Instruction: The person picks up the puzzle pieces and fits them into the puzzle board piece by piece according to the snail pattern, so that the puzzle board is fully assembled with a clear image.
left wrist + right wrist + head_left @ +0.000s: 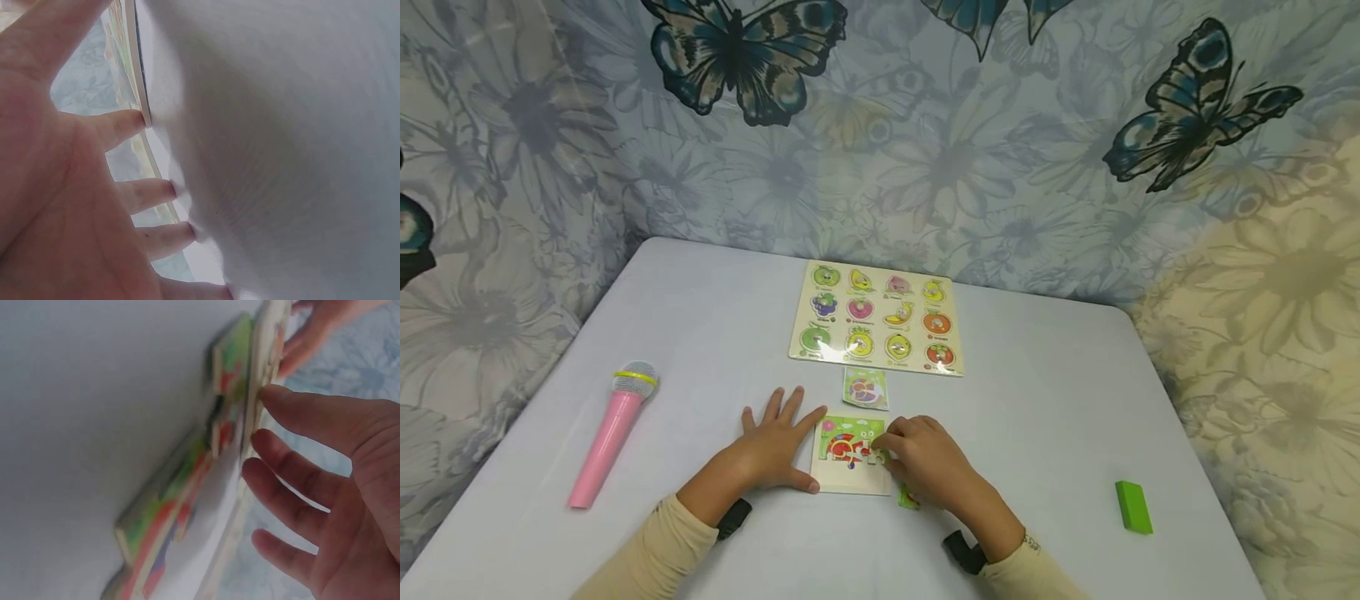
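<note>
"Grip?"
"Our R hand (928,462) has fingertips at the R side of the puzzle board (853,479), thumb & fingers bent; can't tell if we're pinching or just touching. Our L hand (772,450) is spread, thumb & index at its L edge."
"Room?"
"Loose piece (908,498) just off the near R corner, picture card (866,388) just past the far edge; tabletop (1030,417) runs R to the green block (1133,507)."
"Axis?"
"Approx square, no clear long axis; pictured half away from us, bare half nearest."

On the white table (1030,433), a pink microphone (608,442) and a green block (1133,507) were laid; butterflies (1197,117) were printed on the wall (947,175).
</note>
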{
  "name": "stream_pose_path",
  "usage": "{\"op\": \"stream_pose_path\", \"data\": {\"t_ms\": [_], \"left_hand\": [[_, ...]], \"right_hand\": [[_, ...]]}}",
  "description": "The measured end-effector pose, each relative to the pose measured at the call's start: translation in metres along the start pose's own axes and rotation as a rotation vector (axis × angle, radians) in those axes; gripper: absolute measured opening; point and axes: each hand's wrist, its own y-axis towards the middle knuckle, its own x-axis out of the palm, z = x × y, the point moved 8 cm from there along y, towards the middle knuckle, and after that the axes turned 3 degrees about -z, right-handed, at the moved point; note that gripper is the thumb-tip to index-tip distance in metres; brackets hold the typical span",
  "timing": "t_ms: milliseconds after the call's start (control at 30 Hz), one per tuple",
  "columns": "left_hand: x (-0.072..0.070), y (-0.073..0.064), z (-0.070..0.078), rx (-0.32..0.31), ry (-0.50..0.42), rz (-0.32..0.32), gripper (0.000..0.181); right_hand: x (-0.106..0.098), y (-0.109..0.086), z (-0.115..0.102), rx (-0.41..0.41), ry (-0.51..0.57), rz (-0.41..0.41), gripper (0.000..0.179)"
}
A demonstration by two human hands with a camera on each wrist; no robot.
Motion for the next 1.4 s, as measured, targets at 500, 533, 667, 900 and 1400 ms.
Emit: {"op": "stream_pose_path", "data": {"t_ms": [500, 533, 667, 900, 1400], "left_hand": [[0.000, 0.002, 0.000, 0.000, 0.016, -0.003, 0.107], [0.000, 0.002, 0.000, -0.001, 0.015, -0.003, 0.107], [0.001, 0.003, 0.000, 0.000, 0.011, -0.005, 0.107], [0.002, 0.003, -0.001, -0.002, 0.002, -0.005, 0.107], [0.000, 0.003, -0.001, -0.004, 0.009, -0.013, 0.107]], "right_hand": [[-0.002, 0.004, -0.007, -0.010, -0.090, 0.085, 0.021], [-0.002, 0.004, -0.008, -0.011, -0.094, 0.086, 0.021], [-0.001, 0.005, -0.008, -0.011, -0.101, 0.074, 0.023], [0.000, 0.004, -0.009, -0.016, -0.120, 0.076, 0.021], [-0.012, -0.026, 0.005, 0.073, 0.044, -0.008, 0.019]]}}
